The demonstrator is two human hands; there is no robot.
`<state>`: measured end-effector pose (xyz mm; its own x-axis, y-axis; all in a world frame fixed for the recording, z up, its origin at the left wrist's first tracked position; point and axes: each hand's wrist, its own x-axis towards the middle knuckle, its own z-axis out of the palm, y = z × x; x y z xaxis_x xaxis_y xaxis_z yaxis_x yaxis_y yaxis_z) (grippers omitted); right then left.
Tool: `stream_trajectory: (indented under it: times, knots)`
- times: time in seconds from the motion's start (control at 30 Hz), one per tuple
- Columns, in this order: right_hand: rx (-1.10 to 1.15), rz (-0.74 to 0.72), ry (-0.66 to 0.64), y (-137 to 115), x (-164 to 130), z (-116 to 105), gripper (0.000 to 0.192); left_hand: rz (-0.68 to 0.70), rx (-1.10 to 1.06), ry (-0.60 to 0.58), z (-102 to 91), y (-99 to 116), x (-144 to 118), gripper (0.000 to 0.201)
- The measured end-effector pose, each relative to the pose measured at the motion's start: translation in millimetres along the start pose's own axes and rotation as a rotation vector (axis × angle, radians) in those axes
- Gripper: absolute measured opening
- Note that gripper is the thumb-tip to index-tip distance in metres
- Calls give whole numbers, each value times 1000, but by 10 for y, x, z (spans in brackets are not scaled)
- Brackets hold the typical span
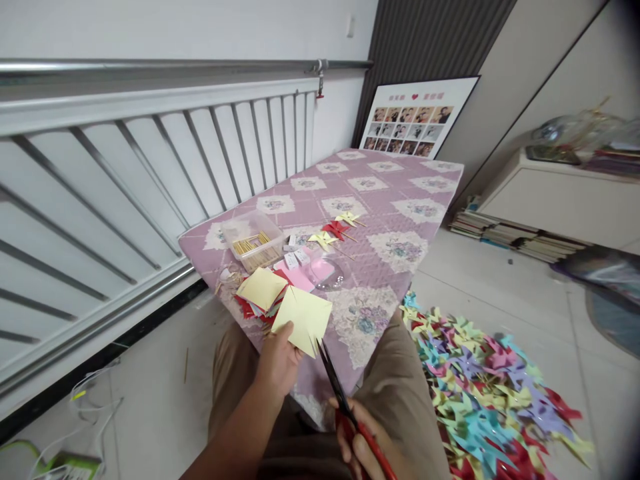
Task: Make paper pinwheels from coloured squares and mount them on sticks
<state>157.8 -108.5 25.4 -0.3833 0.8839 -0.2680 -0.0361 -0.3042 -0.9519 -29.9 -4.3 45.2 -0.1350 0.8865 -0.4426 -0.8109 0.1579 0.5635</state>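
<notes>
One pale yellow paper square [305, 317] is held above the near corner of the table [383, 223], its corners pointing roughly up, down and to the sides. Short slits show near some of its corners. The left hand [280, 360] has its fingers clamped on the square's lower left edge, thumb on top. The right hand [383, 433] has its fingers closed around the red handles of a pair of scissors [344, 400]; the dark blades stand slightly apart, their tips at the square's lower corner, though whether they touch it I cannot tell.

Just beyond the left hand lies a stack of paper squares [263, 288], yellow on top with red below. Pink paper [299, 277] lies beside it, near some small white boxes [296, 259]. Behind the stack, a clear plastic box [270, 255] holds thin golden sticks [253, 245]. Farther along, three pinwheels on sticks lie in a row: a yellow one [323, 240], a red one [336, 230] and another yellow one [347, 218].

Purple flowered cloth [345, 373] covers the table. On the floor to the right spreads a heap of many-coloured pinwheels [480, 393]. A white radiator [210, 150] runs along the left wall, and a framed photo board [417, 117] leans beyond the table's far end.
</notes>
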Motion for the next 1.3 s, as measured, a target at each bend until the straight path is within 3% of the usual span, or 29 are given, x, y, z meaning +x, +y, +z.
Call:
stream_trajectory:
  times: [0.33,0.6,0.97,1.3]
  knots:
    - [-16,62,-63,146,70,7,63,-15,36,-27,-3,-95,-50,39]
    - [82,101,70,52,50,97,59,-19,26,-34,29,-155,-90,38]
    - [210,114,119,272,162,87,55,-21,25,-20,6,-197,-82,31]
    - [83,87,150,50,115,104,47,-22,49,-16,39,-172,-113,26]
